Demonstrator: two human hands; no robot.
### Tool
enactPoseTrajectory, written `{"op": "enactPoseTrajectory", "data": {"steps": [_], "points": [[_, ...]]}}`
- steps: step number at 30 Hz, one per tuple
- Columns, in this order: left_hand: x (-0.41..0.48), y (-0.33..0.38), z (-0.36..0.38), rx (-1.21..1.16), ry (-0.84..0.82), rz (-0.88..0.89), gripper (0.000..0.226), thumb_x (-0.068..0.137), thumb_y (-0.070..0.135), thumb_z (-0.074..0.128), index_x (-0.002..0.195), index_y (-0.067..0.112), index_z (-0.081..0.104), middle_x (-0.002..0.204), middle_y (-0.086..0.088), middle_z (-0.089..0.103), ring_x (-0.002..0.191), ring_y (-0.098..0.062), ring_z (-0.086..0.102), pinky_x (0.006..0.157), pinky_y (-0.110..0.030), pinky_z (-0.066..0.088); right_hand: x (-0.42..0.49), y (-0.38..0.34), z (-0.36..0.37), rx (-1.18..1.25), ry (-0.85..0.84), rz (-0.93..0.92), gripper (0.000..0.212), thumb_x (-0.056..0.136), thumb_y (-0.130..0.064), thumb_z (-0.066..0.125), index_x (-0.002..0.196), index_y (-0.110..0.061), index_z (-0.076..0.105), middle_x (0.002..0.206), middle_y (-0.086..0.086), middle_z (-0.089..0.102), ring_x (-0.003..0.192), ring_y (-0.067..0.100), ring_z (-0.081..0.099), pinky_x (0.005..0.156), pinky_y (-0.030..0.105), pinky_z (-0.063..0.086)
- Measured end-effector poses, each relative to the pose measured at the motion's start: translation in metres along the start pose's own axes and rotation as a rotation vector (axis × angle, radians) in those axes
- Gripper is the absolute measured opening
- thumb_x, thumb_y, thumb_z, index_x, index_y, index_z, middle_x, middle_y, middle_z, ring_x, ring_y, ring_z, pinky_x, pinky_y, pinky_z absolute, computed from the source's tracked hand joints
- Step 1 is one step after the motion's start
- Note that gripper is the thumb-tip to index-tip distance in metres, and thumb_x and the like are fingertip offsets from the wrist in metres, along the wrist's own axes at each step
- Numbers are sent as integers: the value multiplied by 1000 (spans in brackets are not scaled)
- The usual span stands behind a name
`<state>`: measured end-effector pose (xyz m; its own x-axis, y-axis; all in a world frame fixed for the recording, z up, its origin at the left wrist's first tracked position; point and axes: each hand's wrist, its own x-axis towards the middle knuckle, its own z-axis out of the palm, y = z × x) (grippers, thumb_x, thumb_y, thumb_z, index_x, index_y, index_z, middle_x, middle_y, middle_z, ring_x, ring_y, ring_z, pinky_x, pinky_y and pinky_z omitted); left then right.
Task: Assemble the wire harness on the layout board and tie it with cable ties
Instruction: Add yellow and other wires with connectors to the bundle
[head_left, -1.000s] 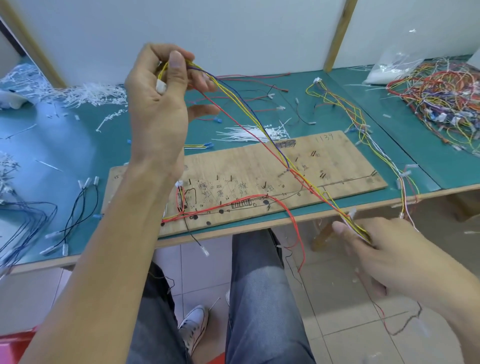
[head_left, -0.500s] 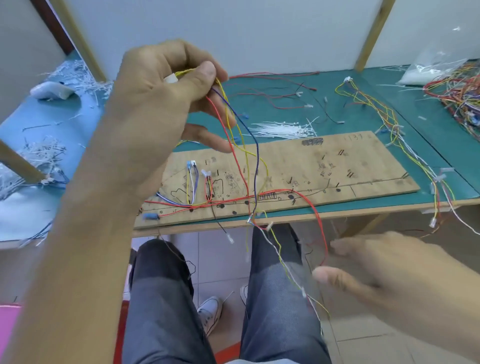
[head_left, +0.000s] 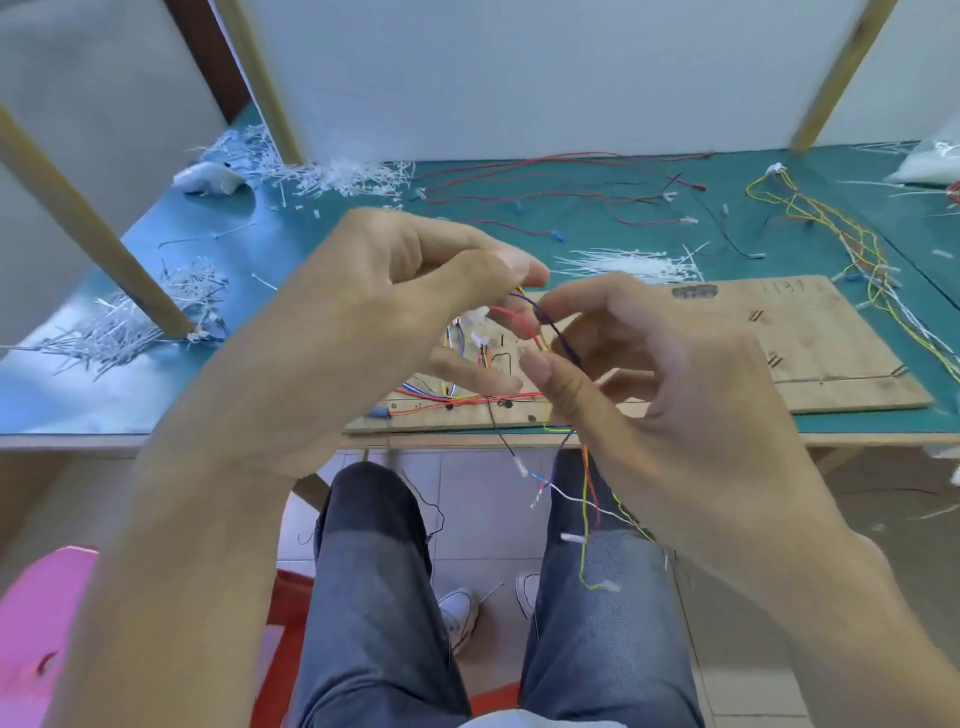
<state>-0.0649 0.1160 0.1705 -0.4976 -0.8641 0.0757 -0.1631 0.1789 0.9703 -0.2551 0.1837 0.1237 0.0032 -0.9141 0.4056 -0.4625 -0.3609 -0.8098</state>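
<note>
Pinching the wire bundle (head_left: 524, 319) at its top, the left hand (head_left: 363, 322) is holding it above the left part of the layout board (head_left: 779, 353); the right hand (head_left: 675, 415) is curling its fingers around it just below. Its hanging ends (head_left: 587, 519) are, I think, risking to snag on the near edge.

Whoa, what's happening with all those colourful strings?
Those are thin wires. A person sits at a green table and holds a small bundle of wires above a wooden board. The left hand pinches the top of the bundle and the right hand pinches it just lower; the loose ends hang down past the table's edge. A few red and blue wires already lie on the board. A heap of white cable ties sits behind it.
</note>
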Motion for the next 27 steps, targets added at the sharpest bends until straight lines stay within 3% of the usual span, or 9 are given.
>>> {"op": "enactPoseTrajectory", "data": {"steps": [4,6,9,11,14,16,19,21,27], "points": [[-8,-13,-19,-117,-222,45,57,69,-1,56,124,-2,71,112,-27,70,114,-35,66,73,-47,63,-2,5,-7,86,-31,19,15,101,-20,66,101,-35,71,79,-3,69,64,24,71,63,48,58],[-11,-18,-16,-17,-194,142,40,80,-2,65,117,10,73,106,-25,65,104,-30,63,76,-44,61,-2,6,-8,160,-51,34,15,102,-19,63,101,-31,72,79,0,70,59,26,69,60,46,57],[-12,-24,-7,107,-37,212,9,95,20,68,89,25,73,90,-14,55,82,-22,56,74,-27,52,-1,6,-8,264,-99,80,11,102,-20,62,99,-23,71,78,6,72,57,28,68,55,38,56],[-13,-27,-4,132,-13,237,21,100,24,60,87,11,70,90,-7,59,85,-19,59,78,-23,50,0,7,-9,277,-153,112,11,102,-25,60,96,-22,69,80,6,73,65,26,72,60,30,56],[-17,-28,-3,88,-24,219,29,105,18,54,84,1,64,83,-13,69,83,-20,71,80,-26,55,2,9,-9,212,-232,126,15,103,-31,56,99,-22,67,88,1,77,89,21,77,77,47,60],[-21,-28,-3,15,-32,203,29,106,15,52,84,-2,61,74,-17,68,75,-31,74,74,-34,59,4,10,-9,243,-244,138,16,104,-33,56,100,-22,67,89,3,78,93,22,76,76,45,60],[-24,-31,-1,-28,35,165,28,104,16,55,87,-5,61,68,-16,66,61,-35,73,61,-38,60,7,7,-3,338,-276,151,20,102,-39,60,103,-21,69,78,5,73,80,21,72,66,32,55],[-25,-33,0,-38,48,147,26,103,16,56,89,-5,62,63,-12,63,54,-33,70,55,-38,58,8,6,3,337,-309,144,25,98,-44,64,101,-19,70,71,4,67,69,22,66,62,34,53],[-32,-45,-12,-45,-33,104,22,105,19,60,91,3,67,58,-4,52,44,-29,59,53,-28,49,11,7,5,270,-284,92,21,102,-34,67,88,-18,70,55,0,54,43,17,53,52,21,41]]}}
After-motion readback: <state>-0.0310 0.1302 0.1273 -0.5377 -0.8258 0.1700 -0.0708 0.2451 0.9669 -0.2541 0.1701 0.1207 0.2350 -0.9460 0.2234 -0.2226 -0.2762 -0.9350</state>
